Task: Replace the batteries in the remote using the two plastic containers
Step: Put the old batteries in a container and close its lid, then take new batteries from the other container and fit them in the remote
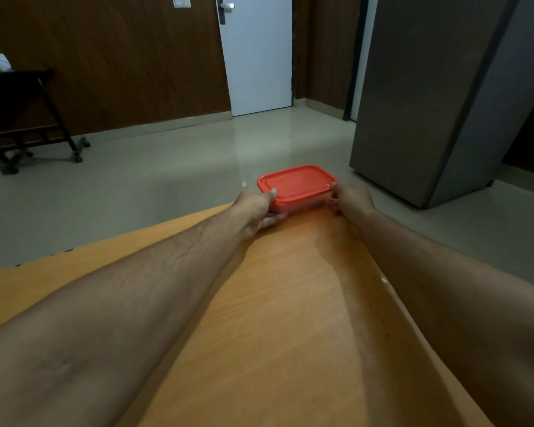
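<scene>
Orange wooden surface (290,303): a rectangular clear plastic container with a red lid (296,183) is gripped at its far edge by left hand (255,208) and right hand (352,198). Lid unopened; remote unseen; battery replacement judged barely begun.

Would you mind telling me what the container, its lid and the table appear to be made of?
The lid looks like orange-red plastic, smooth with a moulded raised border. The container below seems translucent plastic, tinted by the lid. The table looks like wood or wood-grain laminate, with visible grain and a slight sheen; which one is unclear.
</scene>
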